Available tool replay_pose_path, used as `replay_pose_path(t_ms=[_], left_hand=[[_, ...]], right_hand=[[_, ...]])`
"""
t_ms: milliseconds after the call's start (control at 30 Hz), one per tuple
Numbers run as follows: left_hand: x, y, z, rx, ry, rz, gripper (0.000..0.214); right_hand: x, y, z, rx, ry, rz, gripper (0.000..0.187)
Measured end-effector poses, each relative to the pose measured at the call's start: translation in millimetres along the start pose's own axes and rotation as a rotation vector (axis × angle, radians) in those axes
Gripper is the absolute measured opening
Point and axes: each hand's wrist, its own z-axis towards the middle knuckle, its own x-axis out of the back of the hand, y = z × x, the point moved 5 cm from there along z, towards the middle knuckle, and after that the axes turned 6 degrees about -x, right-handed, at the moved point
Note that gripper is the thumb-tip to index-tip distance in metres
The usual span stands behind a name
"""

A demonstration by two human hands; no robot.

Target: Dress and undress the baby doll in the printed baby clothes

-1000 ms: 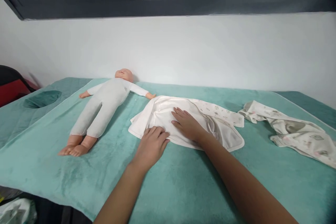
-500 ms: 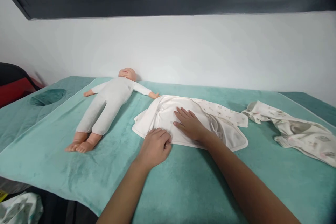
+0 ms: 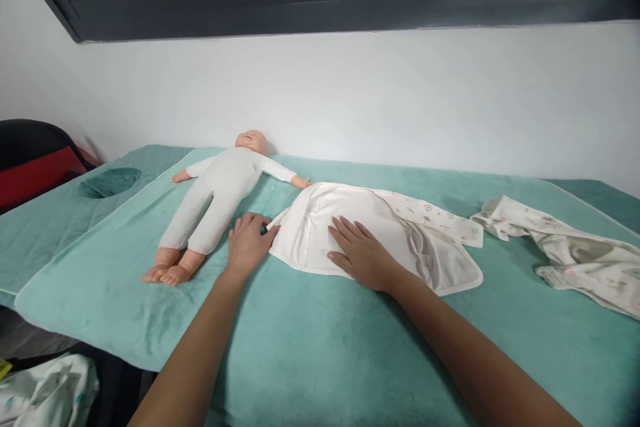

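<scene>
A white baby shirt [image 3: 320,240] lies spread on the bed, its plain inner side up and a printed sleeve reaching right. My left hand [image 3: 250,241] is at the shirt's left edge, thumb and forefinger closed on the cloth there. Flat on the middle of the shirt rests my right hand [image 3: 367,255], fingers stretched out. Beyond my left hand, a baby doll [image 3: 225,177] in a white body suit lies on its back, one arm reaching toward the shirt's upper left corner.
A second printed baby garment [image 3: 575,240] lies crumpled at the right. The green bed cover [image 3: 310,353] runs up to the white wall under a barred window. At left are a face hole [image 3: 110,183] and a red and black object [image 3: 40,170]; patterned cloth [image 3: 55,387] lies lower left.
My left hand has moved left from the shirt's lower edge to its left edge and taken hold there. My right hand stays flat on the cloth. The view has shifted slightly left.
</scene>
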Motion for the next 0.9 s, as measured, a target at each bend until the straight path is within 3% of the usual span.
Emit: replay_pose_path(t_ms=[67,167,233,333,567,700,800,900], left_hand=[[-0.3,-0.9,4.4,0.037,0.033,-0.125,0.026],[6.2,-8.3,15.8,0.129,0.209,-0.318,0.023],[9.5,-12.6,27.5,0.128,0.313,-0.34,0.021],[6.3,-13.3,48.5,0.044,0.365,-0.266,0.02],[-10.1,-16.5,74.4,0.001,0.354,-0.067,0.03],[-9.5,-9.3,69.2,-0.095,0.346,0.01,0.051],[-7.4,3.9,61.0,-0.228,0.346,0.032,0.048],[-10.2,14.8,53.9,-0.306,0.269,-0.007,0.04]], right_hand=[[1.2,0.3,0.5,-0.005,0.002,0.015,0.062],[1.4,1.6,1.9,-0.023,-0.004,0.031,0.06],[0.3,4.0,4.1,-0.055,-0.012,0.04,0.06],[-1.5,8.6,7.9,-0.122,-0.011,0.039,0.062],[-1.6,11.3,10.3,-0.233,-0.017,-0.001,0.066],[-4.6,17.1,15.4,-0.296,-0.006,-0.032,0.069],[-10.1,21.1,27.2,-0.282,0.005,-0.05,0.07],[-15.1,24.1,44.8,-0.285,0.027,-0.06,0.068]])
